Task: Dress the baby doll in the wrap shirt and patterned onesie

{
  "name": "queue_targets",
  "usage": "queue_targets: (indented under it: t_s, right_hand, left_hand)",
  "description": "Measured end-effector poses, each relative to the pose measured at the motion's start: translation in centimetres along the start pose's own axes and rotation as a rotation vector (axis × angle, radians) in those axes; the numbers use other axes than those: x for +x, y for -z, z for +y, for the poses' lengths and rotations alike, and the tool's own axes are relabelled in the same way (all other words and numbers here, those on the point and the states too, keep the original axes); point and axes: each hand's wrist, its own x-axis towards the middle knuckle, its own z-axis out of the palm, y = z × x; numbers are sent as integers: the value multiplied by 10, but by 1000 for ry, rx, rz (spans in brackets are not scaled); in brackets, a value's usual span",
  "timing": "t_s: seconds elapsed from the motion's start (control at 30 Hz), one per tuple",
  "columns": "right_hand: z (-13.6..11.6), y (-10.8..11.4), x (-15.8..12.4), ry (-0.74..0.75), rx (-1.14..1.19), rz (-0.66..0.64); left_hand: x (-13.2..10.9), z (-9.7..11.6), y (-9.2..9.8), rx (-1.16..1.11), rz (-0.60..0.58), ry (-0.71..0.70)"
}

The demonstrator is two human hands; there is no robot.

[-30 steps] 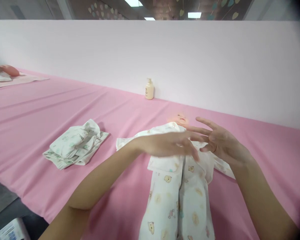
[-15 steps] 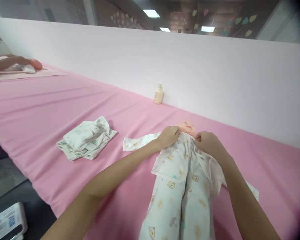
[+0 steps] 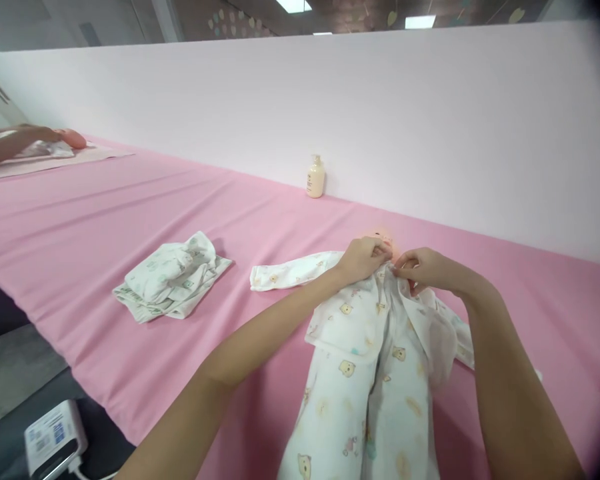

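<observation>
A baby doll [image 3: 381,237] lies on its back on the pink sheet, its head toward the wall and partly hidden by my hands. It wears a white top [image 3: 347,313] with bear prints, sleeves spread to both sides, and matching trousers [image 3: 337,407]. At the neck, my left hand [image 3: 364,259] has its fingers closed on the top's collar. Just to the right, my right hand [image 3: 423,270] pinches the opposite edge of the same collar at the front opening. The exact fastening between the fingertips is too small to make out.
A folded pile of white printed clothes [image 3: 173,277] lies to the left. A cream pump bottle [image 3: 315,177] stands against the white wall [image 3: 220,107]. Far left, another person's hands [image 3: 27,140] touch another doll [image 3: 73,139]. A white device [image 3: 55,437] with a cable sits at lower left.
Both hands have shifted slightly right along the collar, and my right hand's fingers have loosened from a tighter curl. The top's right front panel sits further out to the right. The view has tilted down.
</observation>
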Motion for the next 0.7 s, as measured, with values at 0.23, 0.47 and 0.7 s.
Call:
queue_targets:
  t_s: [0.23,0.47,0.7]
  right_hand:
    - [5,1,9,-113,-250,125]
    - [20,7,3,-91,-131,154]
    - [-3,-4,5,126,235,308]
  left_hand:
    - [-4,-2,-6,21,35,23]
    - [-5,0,-5,25,41,52]
    - [-6,-6,-7,-87,66,20]
